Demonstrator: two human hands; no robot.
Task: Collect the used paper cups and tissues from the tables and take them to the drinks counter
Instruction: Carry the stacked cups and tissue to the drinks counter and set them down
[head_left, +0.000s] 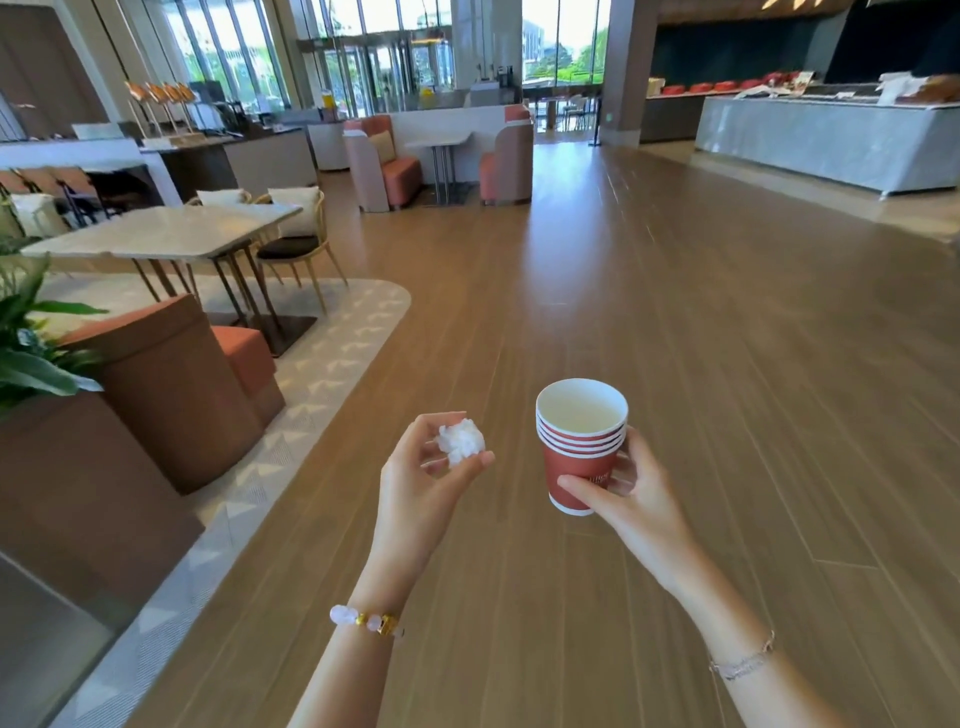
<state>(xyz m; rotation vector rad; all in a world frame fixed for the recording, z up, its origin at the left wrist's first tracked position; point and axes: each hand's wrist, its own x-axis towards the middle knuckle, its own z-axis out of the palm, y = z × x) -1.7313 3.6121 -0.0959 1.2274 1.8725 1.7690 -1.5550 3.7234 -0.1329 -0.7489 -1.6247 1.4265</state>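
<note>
Lower centre of the frame, the left hand pinches a crumpled white tissue ball in thumb and curled fingers, over the brown wood-plank floor. Just right of it, the right hand grips a nested stack of red paper cups with white rims, long axis near vertical, open mouth up. Lettering on the outer cup sits half under the thumb, unreadable.

A stack of red paper cups (several white rims nested one inside another) stands upright near the middle, held in the right hand; the top cup's pale inside shows. Just left of it, apart, a crumpled white tissue ball sits pinched in the left hand.
</note>
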